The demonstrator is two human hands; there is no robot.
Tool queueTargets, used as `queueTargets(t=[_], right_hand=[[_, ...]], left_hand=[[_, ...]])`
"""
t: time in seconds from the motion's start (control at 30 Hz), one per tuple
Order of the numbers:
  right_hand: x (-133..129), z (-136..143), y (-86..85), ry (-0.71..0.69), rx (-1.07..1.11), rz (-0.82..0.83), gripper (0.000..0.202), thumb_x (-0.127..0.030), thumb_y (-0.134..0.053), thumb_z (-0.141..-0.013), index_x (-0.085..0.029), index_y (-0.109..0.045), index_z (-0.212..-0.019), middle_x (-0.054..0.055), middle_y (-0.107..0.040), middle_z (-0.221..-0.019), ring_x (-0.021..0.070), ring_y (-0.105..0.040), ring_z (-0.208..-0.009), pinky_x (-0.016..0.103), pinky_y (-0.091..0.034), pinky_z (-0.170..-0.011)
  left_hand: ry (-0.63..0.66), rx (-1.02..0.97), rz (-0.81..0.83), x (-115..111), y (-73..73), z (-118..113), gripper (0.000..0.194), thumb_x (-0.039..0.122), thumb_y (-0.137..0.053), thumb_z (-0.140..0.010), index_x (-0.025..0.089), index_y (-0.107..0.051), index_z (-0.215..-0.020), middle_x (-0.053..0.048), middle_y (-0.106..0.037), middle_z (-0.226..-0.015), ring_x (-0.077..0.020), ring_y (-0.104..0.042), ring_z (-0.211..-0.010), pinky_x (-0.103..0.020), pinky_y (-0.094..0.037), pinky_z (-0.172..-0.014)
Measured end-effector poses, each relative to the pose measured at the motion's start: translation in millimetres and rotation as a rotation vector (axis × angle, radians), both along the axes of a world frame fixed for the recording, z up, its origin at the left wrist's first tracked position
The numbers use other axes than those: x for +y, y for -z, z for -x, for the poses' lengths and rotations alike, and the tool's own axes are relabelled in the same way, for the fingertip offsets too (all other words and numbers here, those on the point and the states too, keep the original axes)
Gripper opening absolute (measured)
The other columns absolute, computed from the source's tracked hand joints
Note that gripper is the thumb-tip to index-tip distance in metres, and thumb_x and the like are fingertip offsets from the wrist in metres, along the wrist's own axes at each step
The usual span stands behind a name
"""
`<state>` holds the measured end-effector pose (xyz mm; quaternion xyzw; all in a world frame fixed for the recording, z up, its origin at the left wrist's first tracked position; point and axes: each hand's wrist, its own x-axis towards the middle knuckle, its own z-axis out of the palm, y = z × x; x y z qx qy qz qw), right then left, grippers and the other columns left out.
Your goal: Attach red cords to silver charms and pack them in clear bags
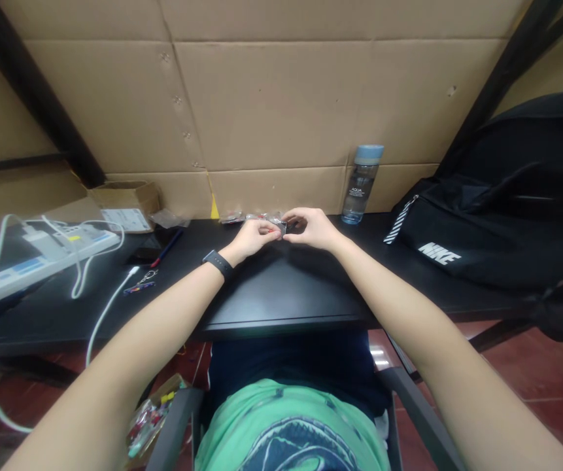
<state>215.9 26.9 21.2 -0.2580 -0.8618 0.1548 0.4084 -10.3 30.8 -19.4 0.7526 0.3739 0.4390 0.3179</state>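
Both hands meet near the back of the black desk (pixel 291 281). My left hand (pixel 256 237), with a dark band on its wrist, pinches a small object with a bit of red at its fingertips. My right hand (pixel 311 229) curls in from the other side, thumb and fingers at a small dark grey piece (pixel 282 228) between the hands. Fingers cover most of it, so its shape is unclear. Just behind the hands lie small clear plastic packets (pixel 264 216) with red bits inside.
A water bottle (pixel 361 186) and a black bag (pixel 482 222) stand right. On the left are a power strip (pixel 40 265), white cables, an open cardboard box (pixel 127 204), a pen (pixel 167 248) and a keychain (pixel 140 286). A cardboard wall (pixel 281 104) closes the back.
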Motion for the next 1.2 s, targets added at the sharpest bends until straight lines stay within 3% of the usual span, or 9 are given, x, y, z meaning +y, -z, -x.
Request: queueTargets(t=[0.33,0.97,1.2], right_hand=[[-2.6,10.1,8.4,-0.053,-0.018,-0.130,0.036,-0.021,-0.080,-0.073,-0.020,-0.075,-0.108,0.005,-0.078,-0.105,0.0225,-0.074,-0.095,0.034,-0.058,-0.088],[-8.8,13.4,5.3,-0.044,-0.059,-0.121,0.035,-0.016,-0.078,-0.073,-0.022,-0.075,-0.108,0.004,-0.078,-0.105,0.0224,-0.073,-0.097,0.033,-0.056,-0.088],[-7.4,13.7,6.7,-0.035,-0.084,-0.143,0.033,-0.018,-0.078,-0.073,-0.022,-0.075,-0.106,0.004,-0.078,-0.103,0.0220,-0.072,-0.094,0.032,-0.054,-0.086]], left_hand=[[-0.036,-0.041,0.060,-0.3,2.3,-0.3,0.026,0.033,-0.083,-0.072,0.013,-0.080,-0.089,-0.009,-0.079,-0.092,-0.0230,-0.073,-0.088,-0.038,-0.056,-0.092],[-0.057,-0.090,0.102,-0.2,2.4,0.5,0.034,0.039,-0.087,-0.067,0.013,-0.077,-0.087,-0.010,-0.079,-0.089,-0.0245,-0.074,-0.088,-0.038,-0.058,-0.089],[-0.052,-0.038,0.062,-1.8,1.5,0.4,0.025,0.033,-0.082,-0.070,0.013,-0.077,-0.084,-0.007,-0.078,-0.086,-0.0224,-0.072,-0.084,-0.036,-0.057,-0.088]])
